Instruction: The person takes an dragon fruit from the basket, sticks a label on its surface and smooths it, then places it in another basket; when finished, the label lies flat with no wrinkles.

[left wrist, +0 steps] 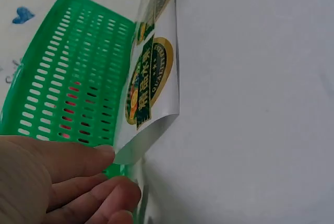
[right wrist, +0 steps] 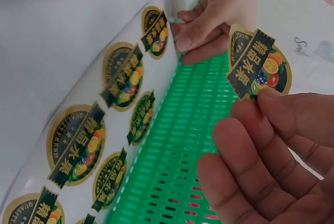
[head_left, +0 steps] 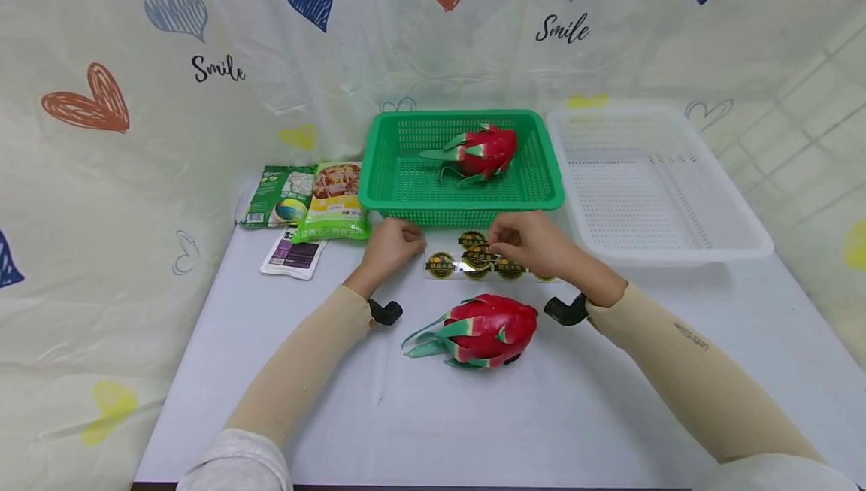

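My right hand pinches one round black-and-gold fruit sticker between thumb and forefinger, raised off the surface. Below it lies a clear-backed sticker sheet with several matching stickers, along the front of the green basket. My left hand pinches the sheet's left corner between thumb and fingers, and that end curls up a little in the left wrist view. Closer to me, a red dragon fruit with green scales lies on its side, between my forearms and touched by neither hand.
Another dragon fruit lies inside the green basket. To the right stands a white basket. At the left are a green packet, a yellow-green food bag and a small purple-and-white pouch. A patterned curtain hangs behind the table.
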Tool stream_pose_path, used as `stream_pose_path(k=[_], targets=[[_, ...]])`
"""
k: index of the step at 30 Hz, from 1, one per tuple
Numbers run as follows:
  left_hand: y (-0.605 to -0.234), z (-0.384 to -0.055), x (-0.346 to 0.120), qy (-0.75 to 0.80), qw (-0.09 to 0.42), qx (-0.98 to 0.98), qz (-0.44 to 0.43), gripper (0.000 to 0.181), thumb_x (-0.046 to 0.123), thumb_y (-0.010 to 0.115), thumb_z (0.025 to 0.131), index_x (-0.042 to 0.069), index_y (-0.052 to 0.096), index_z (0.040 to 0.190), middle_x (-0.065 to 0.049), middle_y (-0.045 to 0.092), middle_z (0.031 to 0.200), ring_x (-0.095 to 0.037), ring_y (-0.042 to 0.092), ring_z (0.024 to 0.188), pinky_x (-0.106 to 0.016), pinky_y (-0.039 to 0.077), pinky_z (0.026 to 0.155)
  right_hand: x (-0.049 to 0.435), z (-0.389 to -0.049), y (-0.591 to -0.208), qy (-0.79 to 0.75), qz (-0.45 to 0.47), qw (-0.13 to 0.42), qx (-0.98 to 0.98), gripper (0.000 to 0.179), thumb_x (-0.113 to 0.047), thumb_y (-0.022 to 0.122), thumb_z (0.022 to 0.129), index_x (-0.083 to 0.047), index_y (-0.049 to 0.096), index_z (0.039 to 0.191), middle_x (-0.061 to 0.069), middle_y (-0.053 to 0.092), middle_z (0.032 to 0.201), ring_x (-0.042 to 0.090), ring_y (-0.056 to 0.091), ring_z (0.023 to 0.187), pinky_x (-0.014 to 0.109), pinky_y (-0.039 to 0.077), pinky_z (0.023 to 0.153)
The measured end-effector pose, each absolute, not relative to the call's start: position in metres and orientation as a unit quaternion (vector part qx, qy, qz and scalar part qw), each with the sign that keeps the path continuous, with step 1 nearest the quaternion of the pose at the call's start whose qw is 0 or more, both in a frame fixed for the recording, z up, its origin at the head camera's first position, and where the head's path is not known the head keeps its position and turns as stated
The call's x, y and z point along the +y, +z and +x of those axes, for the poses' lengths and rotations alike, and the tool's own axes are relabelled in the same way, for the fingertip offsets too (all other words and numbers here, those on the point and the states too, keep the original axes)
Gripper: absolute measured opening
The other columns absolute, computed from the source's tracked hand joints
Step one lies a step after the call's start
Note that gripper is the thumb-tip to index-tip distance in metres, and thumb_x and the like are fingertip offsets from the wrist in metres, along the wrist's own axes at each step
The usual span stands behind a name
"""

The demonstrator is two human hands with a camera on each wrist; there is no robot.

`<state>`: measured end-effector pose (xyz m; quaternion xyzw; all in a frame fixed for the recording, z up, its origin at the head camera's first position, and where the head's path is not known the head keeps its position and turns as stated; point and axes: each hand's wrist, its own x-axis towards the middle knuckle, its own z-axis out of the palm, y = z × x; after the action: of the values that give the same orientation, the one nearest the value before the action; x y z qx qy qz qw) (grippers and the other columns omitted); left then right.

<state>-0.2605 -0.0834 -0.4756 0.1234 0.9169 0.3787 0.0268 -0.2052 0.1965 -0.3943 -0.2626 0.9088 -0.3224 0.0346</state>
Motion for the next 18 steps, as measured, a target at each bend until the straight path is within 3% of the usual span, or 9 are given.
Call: stream_pose_path(k=[6, 11, 15, 18], targets=[[-0.449, -0.241, -0.076, 0.331, -0.009, 0.929, 0.164, 0.025, 0.034, 0.069, 0.1, 0.012, 0.079, 0.107, -0.005, 0.08, 0.097, -0.02, 0.074, 0.081, -0.037, 0.058, 0.07, 0.205, -0.2, -0.387, -0.35, -0.265, 0.039, 0.897, 0.007, -0.003, 0.077, 0.092, -0.007, 0.072, 0.094, 0.005, 0.074, 0.086, 0.014, 0.067, 0.076, 0.023, 0.054, 0.069], [-0.414, -0.217, -0.055, 0.407, 0.06, 0.872, 0.265, 0.039, 0.05, 0.059, 0.104, 0.019, 0.078, 0.092, -0.002, 0.073, 0.077, -0.018, 0.064, 0.071, -0.031, 0.046, 0.061, 0.21, -0.192, -0.378, -0.362, -0.267, 0.052, 0.892, 0.007, -0.003, 0.075, 0.092, -0.008, 0.072, 0.094, 0.002, 0.072, 0.084, 0.013, 0.065, 0.076, 0.023, 0.054, 0.069], [-0.398, -0.2, -0.041, 0.401, 0.08, 0.853, 0.325, 0.03, 0.043, 0.067, 0.1, 0.022, 0.075, 0.081, 0.005, 0.067, 0.07, -0.013, 0.056, 0.066, -0.026, 0.043, 0.059, 0.21, -0.184, -0.378, -0.374, -0.268, 0.066, 0.885, 0.008, -0.001, 0.071, 0.093, -0.009, 0.071, 0.094, 0.001, 0.069, 0.081, 0.014, 0.063, 0.073, 0.024, 0.053, 0.068], [-0.394, -0.192, -0.036, 0.384, 0.078, 0.849, 0.355, 0.021, 0.031, 0.072, 0.099, 0.02, 0.076, 0.081, 0.008, 0.069, 0.073, -0.009, 0.053, 0.065, -0.022, 0.042, 0.059, 0.209, -0.178, -0.38, -0.389, -0.256, 0.082, 0.881, 0.008, -0.001, 0.07, 0.094, -0.01, 0.071, 0.094, 0.002, 0.069, 0.082, 0.015, 0.062, 0.075, 0.024, 0.052, 0.067]])
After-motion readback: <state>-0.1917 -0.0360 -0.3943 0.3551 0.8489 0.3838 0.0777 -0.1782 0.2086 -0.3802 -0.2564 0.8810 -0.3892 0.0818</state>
